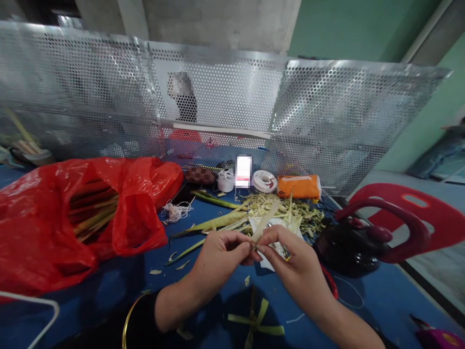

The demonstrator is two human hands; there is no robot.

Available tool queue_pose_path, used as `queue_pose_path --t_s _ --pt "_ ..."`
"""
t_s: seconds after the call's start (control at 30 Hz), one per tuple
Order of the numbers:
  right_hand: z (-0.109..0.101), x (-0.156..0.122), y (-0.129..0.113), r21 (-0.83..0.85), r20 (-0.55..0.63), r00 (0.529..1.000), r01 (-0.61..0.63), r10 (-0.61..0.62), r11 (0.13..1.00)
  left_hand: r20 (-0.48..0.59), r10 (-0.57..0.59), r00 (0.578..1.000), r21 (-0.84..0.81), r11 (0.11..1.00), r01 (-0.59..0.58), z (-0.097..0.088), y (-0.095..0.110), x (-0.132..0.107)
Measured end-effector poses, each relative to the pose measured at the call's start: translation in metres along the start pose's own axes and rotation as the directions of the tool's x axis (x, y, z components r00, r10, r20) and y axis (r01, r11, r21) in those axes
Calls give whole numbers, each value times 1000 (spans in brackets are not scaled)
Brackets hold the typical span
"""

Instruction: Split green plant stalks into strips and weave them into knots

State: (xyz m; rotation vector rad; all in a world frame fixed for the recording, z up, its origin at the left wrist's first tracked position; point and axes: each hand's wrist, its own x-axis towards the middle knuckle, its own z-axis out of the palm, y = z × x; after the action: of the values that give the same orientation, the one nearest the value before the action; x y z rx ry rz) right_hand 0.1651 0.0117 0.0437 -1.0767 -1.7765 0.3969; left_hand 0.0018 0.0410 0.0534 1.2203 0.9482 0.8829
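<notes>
Well inside the table's edge (417,290), hands (220,253) (296,253) (both) pinch a strip (266,223).

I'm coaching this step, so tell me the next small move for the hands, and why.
Perhaps slide the right hand up the pale strip while the left hand pinches its lower end: both hands meet there, and the strip's upper part stands free.

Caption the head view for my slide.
Left hand and right hand pinch a pale strip over a blue table, between a red bag and black kettle.
</notes>
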Motion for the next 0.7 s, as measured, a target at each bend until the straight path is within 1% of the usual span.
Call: queue_pose_path --t_s 0.13,0.23,0.33,0.43,0.5,0.53,0.6,0.7 --pt "1 1 -1 16 3 996 -94 94 995 18 8 1000 -20 1000 -8 0 -1 0" --pt "2 1 0 23 -12 994 -113 113 993 26 8 1000 -39 999 -7 0 -3 1" --pt "4 0 2 34 -19 991 -131 132 991 16 32 999 -6 999 -32 0 -4 2" --pt "4 0 4 54 -59 973 -220 223 974 14 42 999 29 999 -42 -1 -5 3" --pt "4 1 5 149 -79 951 -284 297 947 16 47 999 40 998 -48 -1 -5 3" --pt "4 2 5 216 -70 941 -309 331 926 17 52 998 46 998 -53 -1 -5 3" --pt "4 4 6 330 -33 924 -349 380 877 21 60 998 53 997 -61 0 -4 3" --pt "3 7 7 404 21 899 -407 437 819 30 55 998 43 997 -56 0 -3 3"
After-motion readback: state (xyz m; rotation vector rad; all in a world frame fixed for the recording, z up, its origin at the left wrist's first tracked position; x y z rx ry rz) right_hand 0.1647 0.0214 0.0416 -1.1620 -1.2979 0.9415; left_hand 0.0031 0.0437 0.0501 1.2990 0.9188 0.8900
